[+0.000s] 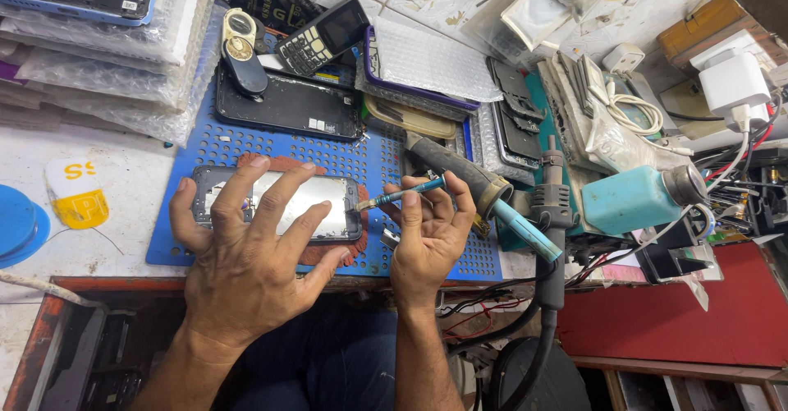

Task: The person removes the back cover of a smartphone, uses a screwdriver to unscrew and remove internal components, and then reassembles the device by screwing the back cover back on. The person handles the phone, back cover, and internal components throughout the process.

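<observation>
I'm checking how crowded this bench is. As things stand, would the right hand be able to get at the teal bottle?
Probably yes. The bottle lies to the right of the right hand, but the hot-air gun stands between them, and the hand already holds a tool, so it would have to pass over the gun.

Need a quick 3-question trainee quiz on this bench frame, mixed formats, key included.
1. True or false: the left hand rests spread on the opened phone.
2. The right hand holds: A) a teal-handled tool B) a roll of tape C) a charger.
3. Fill in: the phone lies on a perforated ____ mat.

Key: 1 true; 2 A; 3 blue.
</observation>
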